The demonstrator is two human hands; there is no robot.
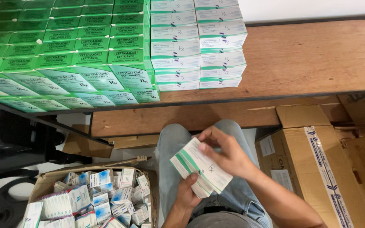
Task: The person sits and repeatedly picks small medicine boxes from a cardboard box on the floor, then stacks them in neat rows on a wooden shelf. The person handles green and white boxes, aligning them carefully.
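Observation:
Over my lap I hold a small stack of flat white cartons with green stripes. My left hand supports the stack from underneath, fingers curled round its lower edge. My right hand lies on top, fingers bent over the upper carton's far end. I am seated, and my jeans-clad legs show under the cartons.
On a wooden shelf in front stand stacks of green cartons and white-and-green cartons. An open cardboard box of loose small white-and-blue cartons sits at lower left. Taped cardboard boxes stand at right.

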